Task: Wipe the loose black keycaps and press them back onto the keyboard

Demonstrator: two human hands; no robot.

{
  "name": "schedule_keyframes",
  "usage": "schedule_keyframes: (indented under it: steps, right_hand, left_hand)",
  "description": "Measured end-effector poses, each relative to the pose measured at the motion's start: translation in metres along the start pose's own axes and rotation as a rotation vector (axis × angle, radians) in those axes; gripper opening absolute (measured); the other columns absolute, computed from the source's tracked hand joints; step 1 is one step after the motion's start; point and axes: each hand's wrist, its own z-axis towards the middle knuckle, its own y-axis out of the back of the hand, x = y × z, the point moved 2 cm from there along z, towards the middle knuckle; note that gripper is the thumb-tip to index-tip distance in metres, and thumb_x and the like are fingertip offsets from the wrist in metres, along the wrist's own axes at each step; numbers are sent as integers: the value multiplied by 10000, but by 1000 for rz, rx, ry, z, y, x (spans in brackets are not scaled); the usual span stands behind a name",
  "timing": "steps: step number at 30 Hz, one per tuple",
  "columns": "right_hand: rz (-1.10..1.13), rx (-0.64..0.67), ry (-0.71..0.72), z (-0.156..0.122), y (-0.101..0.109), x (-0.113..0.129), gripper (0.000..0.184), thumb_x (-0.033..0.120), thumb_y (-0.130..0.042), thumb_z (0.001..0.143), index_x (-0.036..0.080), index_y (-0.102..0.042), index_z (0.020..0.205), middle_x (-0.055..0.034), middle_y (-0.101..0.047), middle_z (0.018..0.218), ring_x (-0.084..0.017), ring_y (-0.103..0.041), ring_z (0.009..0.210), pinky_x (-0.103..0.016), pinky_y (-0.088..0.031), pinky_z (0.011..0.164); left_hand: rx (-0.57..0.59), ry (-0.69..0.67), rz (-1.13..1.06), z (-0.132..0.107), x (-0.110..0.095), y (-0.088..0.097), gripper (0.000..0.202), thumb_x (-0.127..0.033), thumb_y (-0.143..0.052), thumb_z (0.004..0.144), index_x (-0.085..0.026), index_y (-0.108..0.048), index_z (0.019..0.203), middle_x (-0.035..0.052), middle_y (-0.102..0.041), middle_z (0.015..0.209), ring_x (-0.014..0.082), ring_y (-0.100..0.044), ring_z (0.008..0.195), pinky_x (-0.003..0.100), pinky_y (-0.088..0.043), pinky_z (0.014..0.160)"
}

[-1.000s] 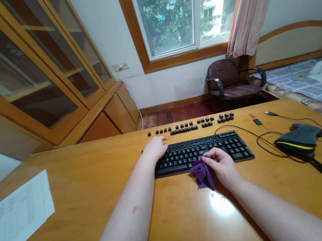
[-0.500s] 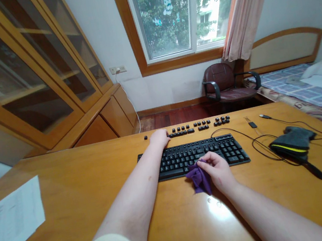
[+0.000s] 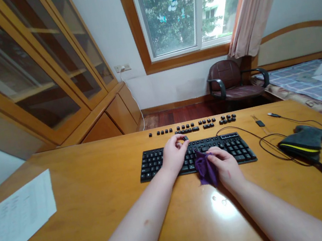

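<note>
Left hand (image 3: 175, 154): pinches one key (image 3: 185, 138)
Right hand (image 3: 226, 165): pinches cloth (image 3: 205, 169)
Keyboard (image 3: 188, 160): below hands, part full
Loose keys (image 3: 195, 129): past hands, off

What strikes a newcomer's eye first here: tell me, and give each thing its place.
Probably the crumpled purple cloth in the right hand, vivid against the long black keyboard on the glossy yellow-brown wooden desk. Next come the small black keycaps lying loose in rows between the keyboard and the desk's far edge, and a single dark keycap held in the left hand by the keyboard's back edge.
</note>
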Motion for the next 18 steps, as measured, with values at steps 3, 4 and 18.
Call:
schedule_keyframes:
  steps: [3,4,18]
  right_hand:
    - [-26,-74,-97,1,4,0,180,327,-711,651,224,-706,799,-22,-663,858,-173,-587,815,-306,-444,772]
    - [-29,-92,-141,1,4,0,220,348,-710,651,222,-707,832,-29,-674,868,-179,-594,805,-310,-452,758]
    - [69,103,-224,-3,-6,2,284,386,-676,704,248,-686,953,-51,-687,1010,-203,-619,917,-350,-460,844]
  left_hand:
    - [-80,64,-210,-45,-7,-14,270,-346,-595,758,-183,-592,973,-12,-554,686,92,-476,583,208,-409,593]
    - [-120,93,-260,-57,-7,-18,271,-337,-583,769,-183,-589,992,-8,-555,699,89,-470,581,206,-409,588]
    - [-15,132,-352,-72,-3,-23,276,-261,-632,731,-196,-640,999,43,-660,831,119,-568,654,248,-481,641]
